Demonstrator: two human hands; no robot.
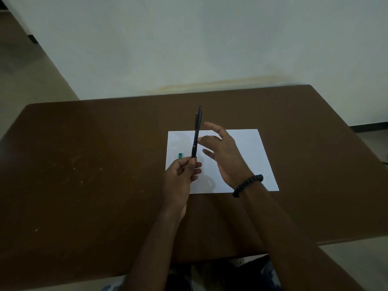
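Observation:
A dark pen (197,131) stands nearly upright above a white sheet of paper (249,148) that lies on the brown table (84,164). My left hand (180,177) pinches the pen's lower end between thumb and fingers. My right hand (224,154) hovers just right of the pen with its fingers spread and relaxed, holding nothing; a dark beaded bracelet (247,185) circles its wrist. A small green object (180,155) lies on the left part of the paper, just above my left hand.
The table's far edge meets a pale wall (189,49). Floor shows beyond the table's left side (21,80) and at the right (369,131). Pale specks dot the table's left half (77,162). My lap is below the near edge.

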